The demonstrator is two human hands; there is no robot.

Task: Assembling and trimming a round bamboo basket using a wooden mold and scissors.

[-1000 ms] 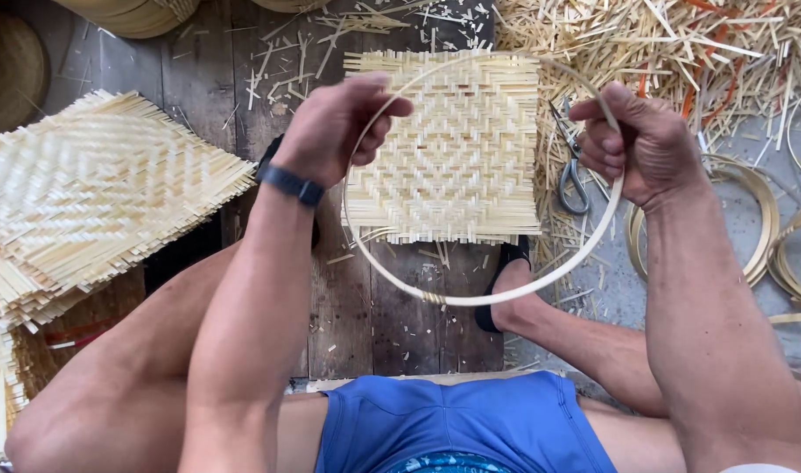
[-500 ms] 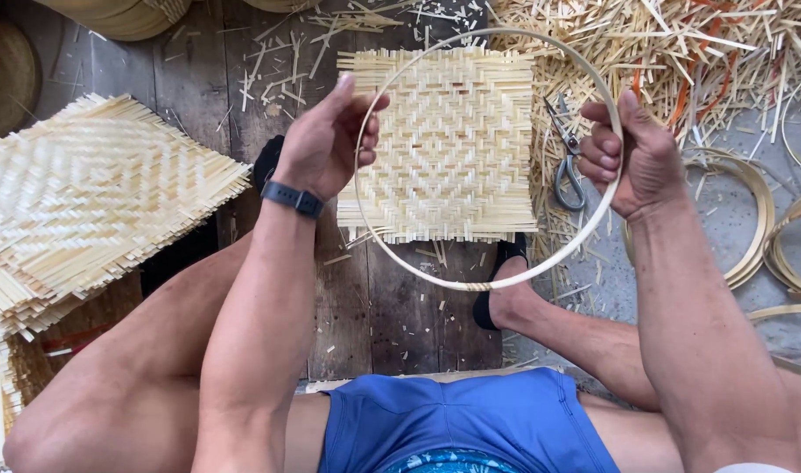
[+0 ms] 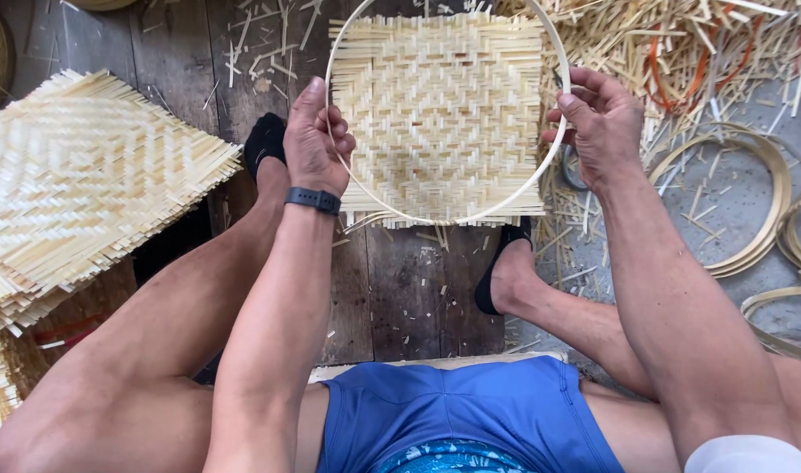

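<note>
A thin pale bamboo hoop (image 3: 435, 219) is held over a square woven bamboo mat (image 3: 440, 114) that lies on the dark wooden floor. My left hand (image 3: 313, 140), with a dark band on its wrist, grips the hoop's left side. My right hand (image 3: 597, 123) grips the hoop's right side. The hoop's top runs past the upper edge of the view. The mat shows through the ring, and its corners stick out beyond it.
A stack of woven mats (image 3: 77, 193) lies at the left. Loose bamboo strips (image 3: 681, 44) pile up at the upper right, with coiled bamboo rings (image 3: 759, 210) on the grey ground beside them. My feet in dark socks (image 3: 501, 271) rest near the mat.
Both hands have moved the hoop up and away from me, so it now rings the mat. The view has also drawn closer to the mat.
</note>
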